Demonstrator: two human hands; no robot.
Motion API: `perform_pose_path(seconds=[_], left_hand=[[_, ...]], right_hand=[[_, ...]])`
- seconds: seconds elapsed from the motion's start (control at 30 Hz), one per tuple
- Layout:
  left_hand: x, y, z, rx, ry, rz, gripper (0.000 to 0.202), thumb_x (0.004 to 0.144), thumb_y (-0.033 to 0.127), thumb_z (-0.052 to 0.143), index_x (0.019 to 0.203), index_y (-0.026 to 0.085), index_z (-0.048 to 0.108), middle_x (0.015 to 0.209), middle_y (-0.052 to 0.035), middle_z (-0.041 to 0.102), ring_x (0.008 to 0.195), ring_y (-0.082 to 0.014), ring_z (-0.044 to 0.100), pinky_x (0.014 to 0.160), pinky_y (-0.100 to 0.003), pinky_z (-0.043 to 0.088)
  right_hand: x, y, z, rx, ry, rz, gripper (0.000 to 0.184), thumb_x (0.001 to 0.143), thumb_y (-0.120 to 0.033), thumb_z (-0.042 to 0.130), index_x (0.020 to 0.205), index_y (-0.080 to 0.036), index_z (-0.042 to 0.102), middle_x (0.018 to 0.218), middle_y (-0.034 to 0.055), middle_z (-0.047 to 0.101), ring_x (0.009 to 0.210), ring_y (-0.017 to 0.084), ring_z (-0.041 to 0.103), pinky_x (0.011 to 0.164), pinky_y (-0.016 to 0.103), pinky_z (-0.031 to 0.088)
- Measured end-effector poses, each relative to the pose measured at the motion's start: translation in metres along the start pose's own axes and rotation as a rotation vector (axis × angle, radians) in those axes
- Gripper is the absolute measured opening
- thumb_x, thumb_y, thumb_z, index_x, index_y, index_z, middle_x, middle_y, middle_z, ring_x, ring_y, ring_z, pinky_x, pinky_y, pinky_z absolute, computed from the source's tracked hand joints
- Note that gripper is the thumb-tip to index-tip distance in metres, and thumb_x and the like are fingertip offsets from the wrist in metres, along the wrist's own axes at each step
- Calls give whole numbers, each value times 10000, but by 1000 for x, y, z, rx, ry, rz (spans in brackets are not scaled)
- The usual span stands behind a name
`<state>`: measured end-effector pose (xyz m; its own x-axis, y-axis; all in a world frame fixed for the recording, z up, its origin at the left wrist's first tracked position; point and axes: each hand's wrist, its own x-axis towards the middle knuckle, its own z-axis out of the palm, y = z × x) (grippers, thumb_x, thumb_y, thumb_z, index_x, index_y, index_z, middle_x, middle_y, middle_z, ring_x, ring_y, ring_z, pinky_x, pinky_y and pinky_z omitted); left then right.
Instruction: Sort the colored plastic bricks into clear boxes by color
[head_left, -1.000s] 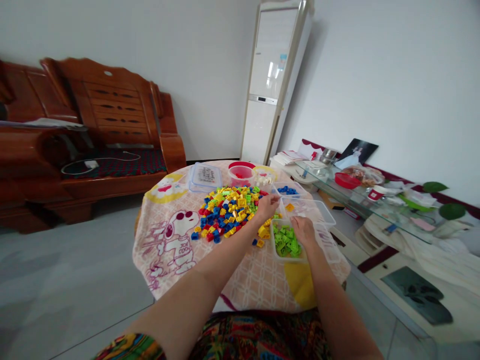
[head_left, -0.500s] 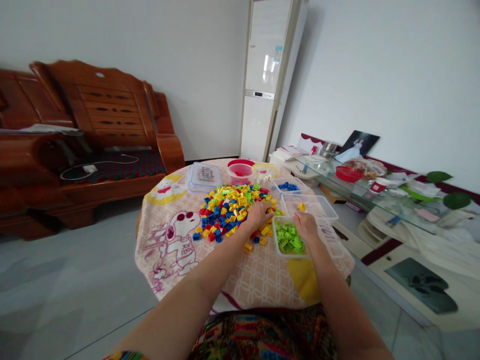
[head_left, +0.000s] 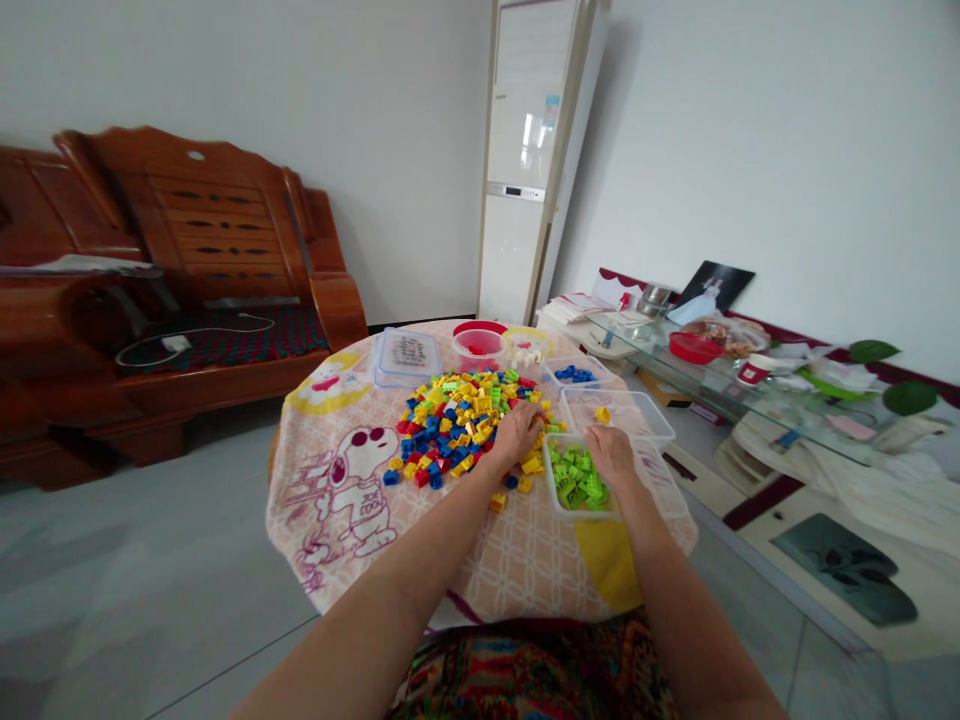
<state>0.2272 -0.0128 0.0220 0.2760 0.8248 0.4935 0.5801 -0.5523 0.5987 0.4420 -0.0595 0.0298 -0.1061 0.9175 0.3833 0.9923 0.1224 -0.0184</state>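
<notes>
My left hand (head_left: 519, 432) reaches into the right side of a heap of toy building blocks (head_left: 457, 425) in yellow, blue, red and green. Its fingers are bent and drawn together among the blocks; what they pinch, if anything, is hidden. My right hand (head_left: 613, 452) lies over the far right corner of a clear plastic box (head_left: 553, 500), fingers curled in and closed at the rim. Whether a block is in them does not show. Light green blocks (head_left: 576, 478) fill much of that box.
Behind the box stand a clear tray (head_left: 649, 415) with a yellow block (head_left: 602, 413) and a container of blue blocks (head_left: 576, 374). A pink tub (head_left: 480, 350), white blocks (head_left: 525, 357) and a lidded box (head_left: 407, 357) sit at the back. A cluttered glass shelf (head_left: 720, 385) is to the right.
My left hand has shifted slightly left and towards me at the heap's edge. The right hand stays at the green blocks' box. The whole view has moved a little.
</notes>
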Motion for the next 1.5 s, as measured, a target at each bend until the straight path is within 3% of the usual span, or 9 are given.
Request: perform_pose_path(seconds=[0.17, 0.33, 0.73, 0.87, 1.03, 1.5], left_hand=[[-1, -1, 0, -147, 73, -33, 246, 837, 162, 622, 1083, 180, 623, 923, -36, 659, 820, -158, 629, 782, -279, 512], [0, -4, 2, -175, 32, -64, 113, 806, 138, 635, 909, 177, 659, 801, -7, 672, 700, -126, 599, 708, -248, 492], [-1, -8, 3, -158, 40, 36, 238, 829, 56, 591, 918, 187, 769, 924, -65, 726, 892, -171, 669, 857, -297, 529], [-2, -5, -1, -247, 82, -46, 246, 840, 113, 613, 1055, 191, 705, 902, -37, 702, 801, -153, 653, 802, -288, 531], [-5, -2, -6, -278, 107, -61, 88, 851, 193, 641, 939, 189, 649, 915, -26, 693, 763, -141, 635, 778, -276, 520], [-4, -9, -5, -218, 150, -19, 190, 814, 94, 666, 934, 190, 777, 828, -26, 695, 700, -127, 579, 711, -253, 483]], right_hand=[[0, -2, -4, -8, -26, 9, 413, 1016, -269, 358, 815, -177, 706, 833, 99, 737, 787, 194, 626, 762, 298, 357], [0, -4, -5, -7, -27, 21, 399, 1009, -252, 371, 815, -172, 711, 831, 106, 737, 785, 197, 627, 757, 302, 356], [-1, -6, -7, 10, -48, 46, 395, 1020, -260, 382, 822, -169, 711, 865, 105, 750, 819, 184, 644, 778, 286, 348], [0, -6, -7, -6, -48, 43, 391, 1024, -253, 380, 864, -162, 725, 894, 109, 757, 843, 188, 651, 800, 289, 366], [-1, -8, -9, -24, -68, 40, 409, 1036, -260, 358, 887, -160, 725, 917, 111, 761, 864, 198, 660, 819, 300, 380], [-2, -13, -15, 11, -112, 75, 415, 1040, -273, 350, 908, -154, 725, 945, 114, 757, 908, 204, 655, 854, 299, 374]])
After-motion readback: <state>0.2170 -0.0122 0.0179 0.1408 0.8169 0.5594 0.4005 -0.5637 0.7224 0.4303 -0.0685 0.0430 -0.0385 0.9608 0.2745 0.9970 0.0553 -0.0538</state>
